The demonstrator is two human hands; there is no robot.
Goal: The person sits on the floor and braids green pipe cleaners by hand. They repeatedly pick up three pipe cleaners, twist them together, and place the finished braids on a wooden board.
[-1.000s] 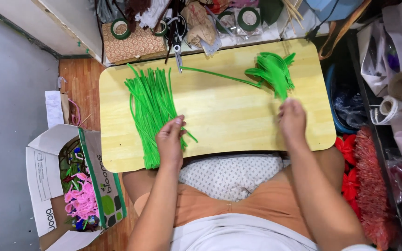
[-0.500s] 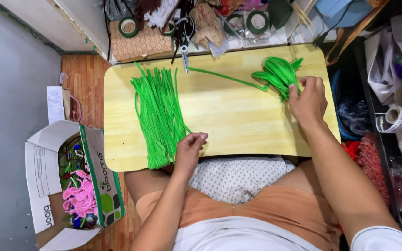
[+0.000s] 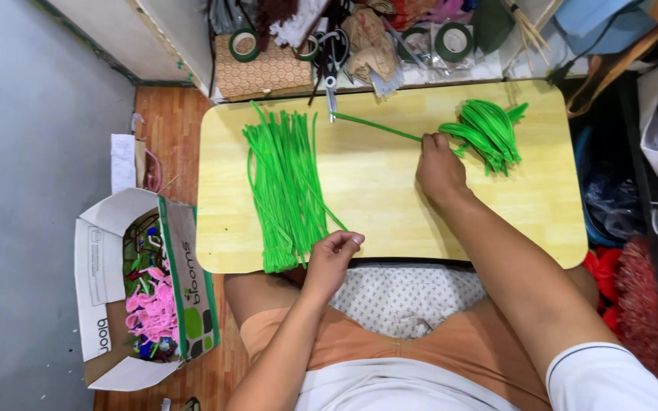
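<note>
The left hand point(image 3: 334, 255) pinches one green pipe cleaner point(image 3: 327, 221) pulled from the loose pile point(image 3: 285, 186) on the wooden tabletop point(image 3: 390, 221). The right hand point(image 3: 439, 164) grips a straight green stem point(image 3: 378, 126) beside the folded bundle point(image 3: 489, 133).

The worktop point(image 3: 390, 190) is pale yellow wood with a faint grain. On it, toward 9 o'clock, a bundle of straight pipe cleaners point(image 3: 287, 190) is bright green; at 2 o'clock a bunch of bent pipe cleaners point(image 3: 489, 133) shows the same green. Shorts point(image 3: 359, 342) at 6 o'clock are orange, and the cloth point(image 3: 405, 297) over the lap is white with small grey dots. The cardboard box point(image 3: 100, 289) at 8 o'clock is white with a green-and-white flap, holding pink pieces point(image 3: 154, 312). The floor point(image 3: 32, 190) is grey at 9 o'clock, reddish wood planks beside the worktop. Tape rolls point(image 3: 452, 42) at 12 o'clock are dark green.
</note>
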